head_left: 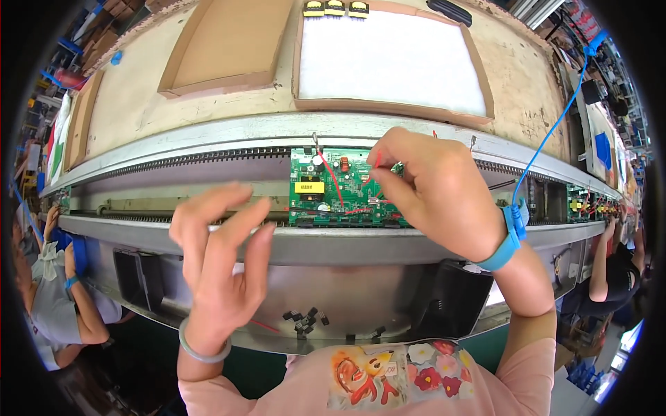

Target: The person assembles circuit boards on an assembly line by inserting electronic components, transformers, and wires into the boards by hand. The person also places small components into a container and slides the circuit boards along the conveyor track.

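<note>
A green circuit board [354,170] lies across the rails of the conveyor in front of me, carrying a yellow-and-black transformer [309,187], capacitors and several red wires. Over its right part, my right hand [444,187] pinches a thin red wire [374,170] between thumb and fingertips. That hand hides the right end of the board. My left hand [225,253] hovers beside the board's left edge, fingers spread and curved, holding nothing. A blue wrist strap [508,243] with a coiled cord circles my right wrist.
Beyond the conveyor rail [229,128] lie a shallow cardboard tray [225,48] and a foam-lined box [388,59] with yellow transformers. Nearer me, small black parts [305,322] rest on a metal ledge between black bins [451,301]. Other people work at both sides.
</note>
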The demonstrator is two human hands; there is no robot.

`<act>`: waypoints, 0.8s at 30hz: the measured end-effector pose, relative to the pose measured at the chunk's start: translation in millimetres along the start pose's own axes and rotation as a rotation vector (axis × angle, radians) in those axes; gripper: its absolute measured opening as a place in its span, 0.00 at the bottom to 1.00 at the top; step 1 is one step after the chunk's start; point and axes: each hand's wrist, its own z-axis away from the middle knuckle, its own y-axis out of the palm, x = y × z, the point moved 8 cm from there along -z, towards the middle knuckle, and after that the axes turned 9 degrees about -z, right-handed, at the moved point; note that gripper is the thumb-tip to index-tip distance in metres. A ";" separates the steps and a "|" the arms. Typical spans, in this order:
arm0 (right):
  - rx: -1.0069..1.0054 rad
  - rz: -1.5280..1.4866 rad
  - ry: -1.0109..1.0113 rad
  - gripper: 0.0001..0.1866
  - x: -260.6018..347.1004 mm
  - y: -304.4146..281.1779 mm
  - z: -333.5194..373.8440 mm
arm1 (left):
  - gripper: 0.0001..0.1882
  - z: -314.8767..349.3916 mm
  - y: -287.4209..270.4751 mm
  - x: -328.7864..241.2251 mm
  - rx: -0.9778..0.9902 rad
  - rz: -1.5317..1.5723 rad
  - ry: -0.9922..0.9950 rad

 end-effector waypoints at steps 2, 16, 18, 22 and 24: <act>0.062 0.032 -0.058 0.07 -0.8 8.4 0.1 | 0.17 20.9 -3.7 9.9 -0.068 0.090 -0.121; 0.184 0.132 0.012 0.06 -11.7 27.9 0.0 | 0.13 59.7 31.1 39.1 -0.030 0.228 -0.420; 0.185 0.136 0.012 0.06 -11.5 28.5 -0.2 | 0.13 61.6 33.0 40.2 -0.019 0.230 -0.441; 0.182 0.134 0.018 0.06 -10.7 29.7 -1.6 | 0.13 62.8 33.0 41.3 -0.023 0.221 -0.432; 0.183 0.145 0.027 0.06 -13.0 30.6 -0.9 | 0.14 62.3 34.7 41.1 -0.014 0.207 -0.426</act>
